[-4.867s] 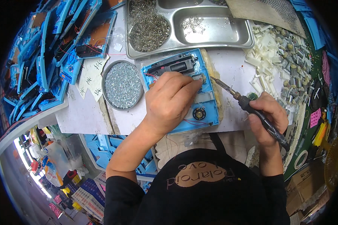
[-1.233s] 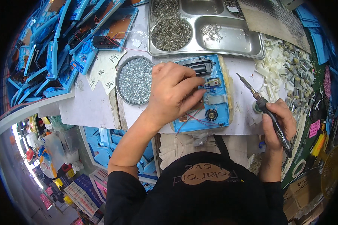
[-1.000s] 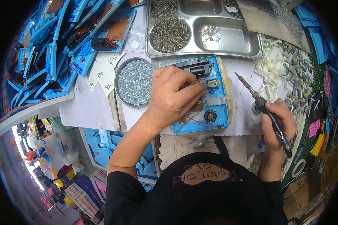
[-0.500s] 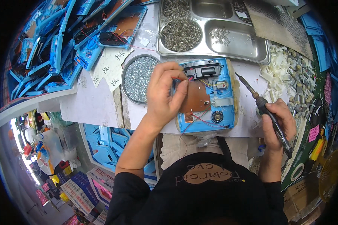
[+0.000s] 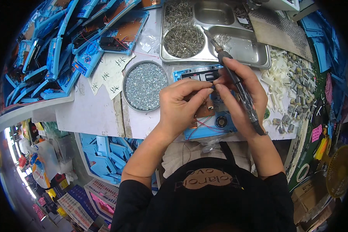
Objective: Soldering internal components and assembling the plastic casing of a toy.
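Observation:
A blue plastic housing point(image 5: 195, 133) lies open before me, with a brown circuit board point(image 5: 203, 111), thin red wires and a round black speaker point(image 5: 221, 121) inside. Over it, my left hand point(image 5: 181, 103) is closed in a pinch; whatever thin piece its fingertips grip is too small to make out. My right hand point(image 5: 246, 92) wraps round a soldering iron point(image 5: 232, 74), whose tip points up and away over the metal tray. The right thumb and a fingertip meet the left fingertips above the board. Both hands cover much of the housing's middle and right side.
Beyond the hands stands a steel compartment tray point(image 5: 216, 60) with small metal parts. A round tin point(image 5: 124, 91) of screws sits left of the housing. Blue housings point(image 5: 58, 58) are heaped far left, more in a bin point(image 5: 104, 156) below. White and grey pieces point(image 5: 286, 85) lie right.
My right hand, with the soldering iron, has come left from the table's right side to meet my left hand over the housing. The left hand has moved slightly right and nearer.

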`<state>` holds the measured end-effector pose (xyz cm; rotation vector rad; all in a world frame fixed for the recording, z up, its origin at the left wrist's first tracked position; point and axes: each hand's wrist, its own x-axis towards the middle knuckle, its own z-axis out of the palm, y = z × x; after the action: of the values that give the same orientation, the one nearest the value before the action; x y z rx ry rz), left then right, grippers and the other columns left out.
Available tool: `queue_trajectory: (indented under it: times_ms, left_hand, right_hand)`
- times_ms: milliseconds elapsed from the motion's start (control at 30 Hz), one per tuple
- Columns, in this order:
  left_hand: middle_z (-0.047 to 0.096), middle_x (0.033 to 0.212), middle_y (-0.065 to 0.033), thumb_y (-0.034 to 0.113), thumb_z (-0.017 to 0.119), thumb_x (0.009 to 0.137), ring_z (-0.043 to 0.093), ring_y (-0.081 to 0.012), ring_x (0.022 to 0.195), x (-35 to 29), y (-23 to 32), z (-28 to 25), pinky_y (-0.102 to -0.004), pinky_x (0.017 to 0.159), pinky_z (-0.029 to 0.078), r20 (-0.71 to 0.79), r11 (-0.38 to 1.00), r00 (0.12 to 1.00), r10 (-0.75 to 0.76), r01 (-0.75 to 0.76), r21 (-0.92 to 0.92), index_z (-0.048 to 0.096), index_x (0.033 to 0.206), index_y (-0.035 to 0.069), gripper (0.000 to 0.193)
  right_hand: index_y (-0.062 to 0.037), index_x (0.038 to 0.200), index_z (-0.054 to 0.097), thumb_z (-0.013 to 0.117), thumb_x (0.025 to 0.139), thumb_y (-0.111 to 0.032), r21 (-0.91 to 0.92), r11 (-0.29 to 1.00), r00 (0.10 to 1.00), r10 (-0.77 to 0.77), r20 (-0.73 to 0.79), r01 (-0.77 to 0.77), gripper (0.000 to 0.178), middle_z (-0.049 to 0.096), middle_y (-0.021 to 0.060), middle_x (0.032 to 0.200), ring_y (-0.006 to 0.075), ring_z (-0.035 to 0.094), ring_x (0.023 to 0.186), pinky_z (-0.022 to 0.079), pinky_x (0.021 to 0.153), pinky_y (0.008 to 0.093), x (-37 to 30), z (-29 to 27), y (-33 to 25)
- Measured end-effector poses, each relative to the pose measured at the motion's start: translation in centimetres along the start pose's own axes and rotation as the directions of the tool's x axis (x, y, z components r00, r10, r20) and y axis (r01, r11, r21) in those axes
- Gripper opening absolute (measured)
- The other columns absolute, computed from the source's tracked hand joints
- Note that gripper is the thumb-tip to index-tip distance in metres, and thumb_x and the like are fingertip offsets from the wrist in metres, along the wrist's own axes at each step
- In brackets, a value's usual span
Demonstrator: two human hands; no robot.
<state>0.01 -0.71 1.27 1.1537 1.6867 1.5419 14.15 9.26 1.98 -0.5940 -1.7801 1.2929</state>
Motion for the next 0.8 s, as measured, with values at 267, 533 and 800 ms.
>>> queue_trajectory:
  times_ms: [267,533,800]
  left_hand:
    - [0.068,0.083,-0.0091,0.003,0.074,0.085,0.067,-0.0205,0.073,0.4,0.2,-0.2,-0.0304,0.064,0.052,0.039,0.958,0.983,0.18,-0.185,0.22,0.074,0.091,0.002,0.006]
    - [0.058,0.098,-0.0078,0.005,0.076,0.082,0.062,-0.0166,0.07,0.1,0.5,-0.3,-0.0298,0.061,0.05,0.051,0.959,0.988,0.145,-0.153,0.238,0.073,0.087,0.001,0.007]
    - [0.054,0.097,-0.0093,0.004,0.076,0.076,0.058,-0.0182,0.071,0.7,0.4,-0.4,-0.032,0.064,0.05,0.053,0.893,0.985,0.167,-0.174,0.414,0.072,0.078,0.001,0.006]
  right_hand:
    - [-0.0046,0.128,0.065,0.069,0.083,0.01,-0.11,0.988,0.994,-0.109,0.019,0.11,0.047,0.067,0.0105,0.1,0.0182,0.067,0.086,0.054,0.079,0.0293,0.0,0.2,0.2]
    - [-0.0048,0.124,0.068,0.07,0.082,0.01,-0.163,0.982,0.993,-0.085,0.079,0.097,0.045,0.068,0.0101,0.1,0.0182,0.067,0.087,0.053,0.078,0.0285,0.3,-0.3,0.1]
    - [-0.0009,0.118,0.07,0.075,0.082,0.003,-0.26,0.949,0.983,-0.159,0.091,0.178,0.037,0.068,0.0125,0.105,0.0198,0.067,0.087,0.052,0.08,0.0279,-0.9,-4.8,-1.1]
